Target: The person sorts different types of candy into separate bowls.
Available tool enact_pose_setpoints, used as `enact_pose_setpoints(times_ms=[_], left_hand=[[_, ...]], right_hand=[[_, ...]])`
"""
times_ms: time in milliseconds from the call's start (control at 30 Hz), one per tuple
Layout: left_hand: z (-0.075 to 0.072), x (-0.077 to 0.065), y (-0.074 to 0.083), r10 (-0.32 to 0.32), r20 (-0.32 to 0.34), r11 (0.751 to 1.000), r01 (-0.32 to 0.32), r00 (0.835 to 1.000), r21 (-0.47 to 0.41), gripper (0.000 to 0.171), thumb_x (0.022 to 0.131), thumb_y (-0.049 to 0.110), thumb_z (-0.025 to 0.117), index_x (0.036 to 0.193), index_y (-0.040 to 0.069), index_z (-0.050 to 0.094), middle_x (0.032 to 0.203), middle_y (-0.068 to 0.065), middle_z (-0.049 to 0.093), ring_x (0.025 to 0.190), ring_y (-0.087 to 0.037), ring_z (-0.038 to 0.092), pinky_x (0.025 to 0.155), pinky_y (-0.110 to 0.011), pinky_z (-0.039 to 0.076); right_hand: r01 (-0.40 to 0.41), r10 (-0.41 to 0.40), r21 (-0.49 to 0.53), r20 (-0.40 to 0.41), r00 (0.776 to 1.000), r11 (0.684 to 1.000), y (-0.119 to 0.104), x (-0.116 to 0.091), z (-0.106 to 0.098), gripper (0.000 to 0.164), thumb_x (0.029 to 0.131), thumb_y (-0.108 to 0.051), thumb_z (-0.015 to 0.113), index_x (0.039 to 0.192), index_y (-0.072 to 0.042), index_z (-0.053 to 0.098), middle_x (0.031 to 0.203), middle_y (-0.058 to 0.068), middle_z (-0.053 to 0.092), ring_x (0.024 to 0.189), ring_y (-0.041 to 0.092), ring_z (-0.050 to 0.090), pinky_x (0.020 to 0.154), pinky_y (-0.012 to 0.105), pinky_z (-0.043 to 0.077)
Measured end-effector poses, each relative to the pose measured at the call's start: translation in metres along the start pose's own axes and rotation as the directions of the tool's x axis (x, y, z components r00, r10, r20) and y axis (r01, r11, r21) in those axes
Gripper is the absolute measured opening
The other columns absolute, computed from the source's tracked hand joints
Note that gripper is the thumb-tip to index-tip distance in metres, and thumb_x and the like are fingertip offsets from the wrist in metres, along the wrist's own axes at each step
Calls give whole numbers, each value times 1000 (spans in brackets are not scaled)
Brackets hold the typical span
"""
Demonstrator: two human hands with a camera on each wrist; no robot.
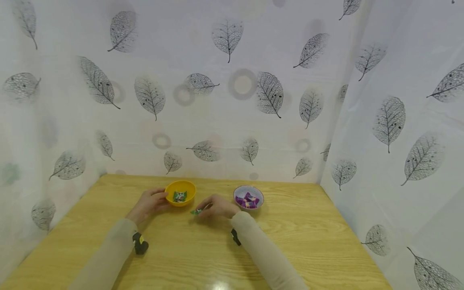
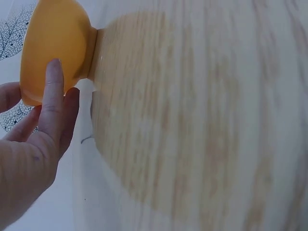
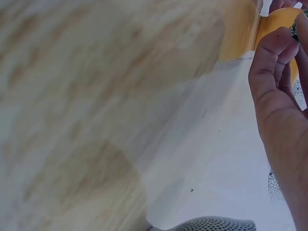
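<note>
My left hand (image 1: 154, 204) holds the left side of a yellow bowl (image 1: 190, 188), its fingertips on the rim and outer wall. In the left wrist view one finger lies along the outside of the bowl (image 2: 60, 33). Inside the bowl are green-wrapped candies (image 1: 179, 196). My right hand (image 1: 218, 206) pinches a green-wrapped candy (image 1: 196, 212) between thumb and fingers, just to the right of and in front of the yellow bowl. The right wrist view shows only a small green part of this candy (image 3: 294, 32) by the fingertips.
To the right stands a pale bowl with a purple rim (image 1: 258, 189), holding several purple-wrapped candies (image 1: 248, 200); the right wrist is close to it. Both bowls stand on a wooden table (image 1: 304, 233). A leaf-patterned curtain (image 1: 224, 117) borders the table's back and sides.
</note>
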State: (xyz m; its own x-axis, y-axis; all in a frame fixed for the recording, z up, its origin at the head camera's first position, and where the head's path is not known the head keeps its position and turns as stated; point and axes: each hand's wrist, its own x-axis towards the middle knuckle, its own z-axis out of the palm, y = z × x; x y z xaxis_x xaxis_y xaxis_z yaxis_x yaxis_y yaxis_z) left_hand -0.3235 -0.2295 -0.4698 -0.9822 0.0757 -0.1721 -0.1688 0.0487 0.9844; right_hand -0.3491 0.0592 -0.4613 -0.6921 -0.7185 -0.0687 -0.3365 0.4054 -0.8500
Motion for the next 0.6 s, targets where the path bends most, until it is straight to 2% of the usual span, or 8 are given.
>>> enact_pose_setpoints(times_ms=[233, 467, 600], left_hand=[[3, 3, 1, 3, -15, 1000, -3, 1000, -17, 56, 102, 16, 51, 146, -11, 30, 146, -33, 40, 92, -7, 66, 87, -32, 58], [2, 2, 3, 21, -23, 1000, -21, 1000, -20, 56, 102, 17, 52, 146, -11, 32, 143, -32, 44, 91, -7, 66, 87, -34, 57], [2, 1, 0, 20, -19, 999, -21, 1000, -25, 54, 102, 15, 51, 145, -11, 32, 143, -31, 45, 91, -7, 66, 89, -36, 57]], right_hand=[[13, -12, 14, -62, 998, 1000, -3, -2, -1, 21, 89, -8, 71, 110, -9, 75, 108, 5, 74, 100, 22, 67, 84, 24, 54], [21, 3, 144, -166, 986, 989, -12, 4, 1, 24, 90, -5, 68, 114, -2, 71, 112, 15, 71, 98, 38, 67, 84, 42, 58], [17, 29, 185, -243, 970, 983, -16, 10, 4, 25, 91, -9, 68, 115, -3, 71, 110, 14, 70, 100, 42, 66, 84, 45, 58]])
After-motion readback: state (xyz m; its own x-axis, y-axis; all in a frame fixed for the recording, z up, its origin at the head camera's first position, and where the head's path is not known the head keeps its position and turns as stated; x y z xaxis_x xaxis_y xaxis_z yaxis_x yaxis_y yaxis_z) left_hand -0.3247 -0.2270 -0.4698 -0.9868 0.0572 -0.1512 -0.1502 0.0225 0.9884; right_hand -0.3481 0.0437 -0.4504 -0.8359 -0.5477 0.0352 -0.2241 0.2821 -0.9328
